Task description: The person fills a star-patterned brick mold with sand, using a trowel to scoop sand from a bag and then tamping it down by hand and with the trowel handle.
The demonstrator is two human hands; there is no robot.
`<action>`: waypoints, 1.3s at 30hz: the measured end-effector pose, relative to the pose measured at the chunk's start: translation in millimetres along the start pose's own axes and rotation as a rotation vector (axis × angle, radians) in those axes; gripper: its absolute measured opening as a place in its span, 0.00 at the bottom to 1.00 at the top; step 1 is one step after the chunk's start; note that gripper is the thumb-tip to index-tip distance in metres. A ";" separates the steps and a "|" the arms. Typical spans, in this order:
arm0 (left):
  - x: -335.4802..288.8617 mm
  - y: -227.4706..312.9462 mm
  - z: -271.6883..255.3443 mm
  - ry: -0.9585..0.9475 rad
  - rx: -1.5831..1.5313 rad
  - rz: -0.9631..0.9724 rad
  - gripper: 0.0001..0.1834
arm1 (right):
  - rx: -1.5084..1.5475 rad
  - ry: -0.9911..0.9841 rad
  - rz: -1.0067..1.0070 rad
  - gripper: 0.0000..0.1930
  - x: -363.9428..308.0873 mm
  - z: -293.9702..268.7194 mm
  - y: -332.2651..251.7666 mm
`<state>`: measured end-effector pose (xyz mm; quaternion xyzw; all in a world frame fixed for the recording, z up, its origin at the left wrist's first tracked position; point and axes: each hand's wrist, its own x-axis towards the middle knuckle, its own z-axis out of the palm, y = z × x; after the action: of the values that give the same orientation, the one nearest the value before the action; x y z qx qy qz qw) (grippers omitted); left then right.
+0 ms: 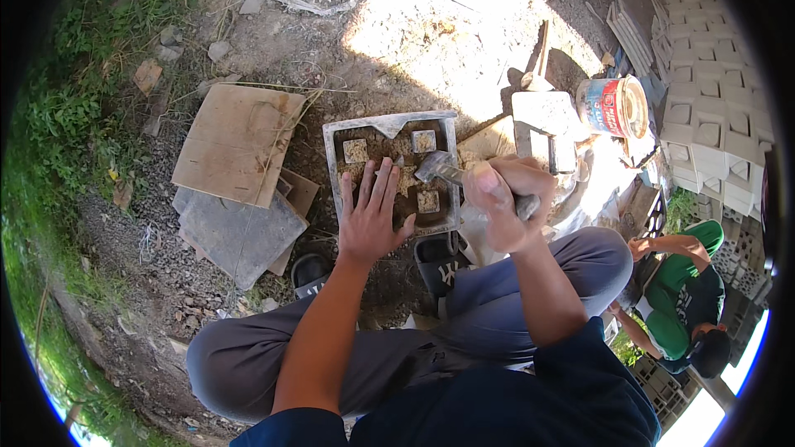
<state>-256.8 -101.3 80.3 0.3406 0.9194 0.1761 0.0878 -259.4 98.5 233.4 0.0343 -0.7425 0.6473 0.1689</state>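
Observation:
On the ground between my feet lies a square grey mould-like frame (pixel 333 167). Several square blocks with rough, sandy tops stand up inside it, among them one at the upper left (pixel 355 151). My left hand (pixel 369 217) rests flat over the frame's near left part, fingers spread, hiding what is beneath. My right hand (pixel 509 203) is wrapped round the handle of a hammer (pixel 432 167). The hammer's head is over the right half of the frame, by the upper right block (pixel 423 141); whether it touches anything I cannot tell.
Left of the frame are stacked square boards (pixel 240 142). A paint bucket (pixel 613 108) stands at the right, beside a pale block (pixel 542 112) and a wooden-handled tool (pixel 540 62). Pale hollow blocks (pixel 704 91) are piled further right. Another person (pixel 691 290) sits at the lower right.

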 end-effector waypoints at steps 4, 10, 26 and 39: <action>-8.1 -1.6 4.2 0.001 -0.036 -0.001 0.49 | 0.110 -0.028 -0.082 0.22 -2.4 -1.2 -15.7; -3.6 -4.3 5.7 0.016 -0.035 0.003 0.49 | -0.078 -0.024 -0.099 0.11 -4.4 -13.6 10.9; -0.5 -4.1 5.0 0.030 -0.020 -0.012 0.48 | 0.149 -0.120 -0.001 0.19 1.0 5.5 -31.5; -1.7 -3.4 9.3 0.029 0.023 0.001 0.48 | 0.163 -0.324 -0.048 0.23 7.1 -5.9 -19.0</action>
<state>-255.0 -102.4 70.5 0.3393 0.9224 0.1702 0.0706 -259.7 102.4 254.1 0.1694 -0.7042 0.6870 0.0591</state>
